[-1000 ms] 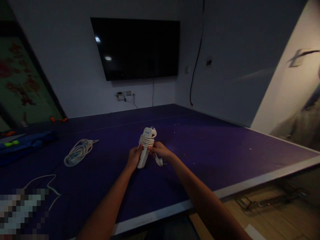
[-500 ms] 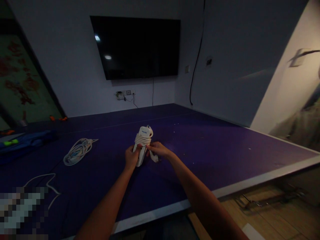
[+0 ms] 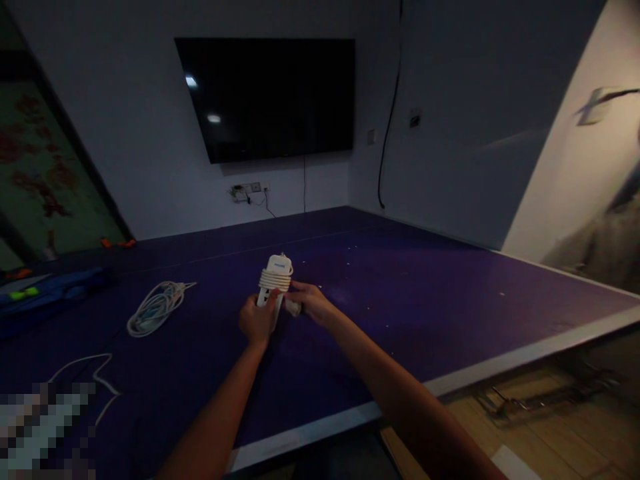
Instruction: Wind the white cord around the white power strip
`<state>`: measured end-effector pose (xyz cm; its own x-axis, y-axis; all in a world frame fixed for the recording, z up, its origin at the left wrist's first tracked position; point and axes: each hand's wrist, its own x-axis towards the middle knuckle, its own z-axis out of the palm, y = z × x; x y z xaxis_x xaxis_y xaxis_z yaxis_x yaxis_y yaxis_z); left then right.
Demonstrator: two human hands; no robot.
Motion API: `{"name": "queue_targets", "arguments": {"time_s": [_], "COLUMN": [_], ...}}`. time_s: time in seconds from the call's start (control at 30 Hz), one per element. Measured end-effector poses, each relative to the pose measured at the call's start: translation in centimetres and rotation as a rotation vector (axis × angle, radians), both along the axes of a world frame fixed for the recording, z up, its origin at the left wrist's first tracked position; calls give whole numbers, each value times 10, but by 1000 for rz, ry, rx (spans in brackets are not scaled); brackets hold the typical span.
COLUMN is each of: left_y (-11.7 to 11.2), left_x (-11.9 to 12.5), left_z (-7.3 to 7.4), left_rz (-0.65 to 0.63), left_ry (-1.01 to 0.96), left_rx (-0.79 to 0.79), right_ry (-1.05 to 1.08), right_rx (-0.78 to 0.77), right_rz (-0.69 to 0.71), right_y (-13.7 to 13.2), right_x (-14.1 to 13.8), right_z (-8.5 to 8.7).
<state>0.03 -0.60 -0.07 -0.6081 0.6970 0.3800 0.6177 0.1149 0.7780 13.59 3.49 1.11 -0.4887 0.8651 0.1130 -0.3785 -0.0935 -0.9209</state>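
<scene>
A white power strip (image 3: 279, 265) is held up over the purple tabletop, its far end pointing away from me. Several turns of its white cord (image 3: 275, 280) are wrapped around its upper half. My left hand (image 3: 257, 318) grips the lower part of the strip, thumb on top near the sockets. Close beside it on the right, my right hand (image 3: 311, 301) has its fingers closed on the cord's plug end (image 3: 293, 307). The fingers partly cover the plug, and the strip's near end is hidden behind my left hand.
On the purple table (image 3: 425, 300) to the left lies a coiled white cable (image 3: 156, 308). A loose white cord (image 3: 105, 373) is nearer me, and blue cloth (image 3: 65, 291) lies at far left. A television (image 3: 280, 100) hangs on the wall behind. The table's white edge (image 3: 310, 430) runs along the front.
Both hands and the power strip have shifted slightly left. The plug, which hung below my right hand, is now drawn up closer to the strip and more covered by the fingers.
</scene>
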Motion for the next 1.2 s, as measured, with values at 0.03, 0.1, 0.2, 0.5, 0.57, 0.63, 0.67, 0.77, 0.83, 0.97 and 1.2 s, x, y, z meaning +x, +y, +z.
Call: {"name": "queue_targets", "arguments": {"time_s": [0.03, 0.1, 0.2, 0.5, 0.57, 0.63, 0.67, 0.77, 0.83, 0.97, 1.2], "left_y": [0, 2, 5, 6, 6, 5, 4, 3, 3, 1, -2], "left_x": [-1, -3, -3, -7, -7, -5, -4, 0, 1, 0, 1], "left_z": [0, -2, -5, -13, -13, -14, -14, -13, -14, -15, -12], "left_rz": [9, 11, 9, -8, -23, -44, -51, -57, -48, -31, -76], "left_ry": [4, -7, -45, -241, -308, -376, -404, -465, -477, -499, -587], "left_rx": [2, 5, 3, 69, 81, 109, 123, 136, 128, 146, 165], "right_ry": [39, 92, 171, 341, 342, 336, 332, 298, 244, 48, -107], "right_rx": [-59, -165, -257, -167, -123, -92, -73, 10, 82, 333, 570], "right_rz": [15, 50, 91, 54, 63, 41, 13, -131, -239, -328, -292], "right_y": [1, 3, 7, 5, 2, 0, -2, -7, -12, -26, -44], "right_x": [1, 4, 9, -11, -14, -17, -19, -27, -34, -43, -52], "right_z": [1, 3, 5, -13, -14, -14, -14, -17, -21, -31, -40]}}
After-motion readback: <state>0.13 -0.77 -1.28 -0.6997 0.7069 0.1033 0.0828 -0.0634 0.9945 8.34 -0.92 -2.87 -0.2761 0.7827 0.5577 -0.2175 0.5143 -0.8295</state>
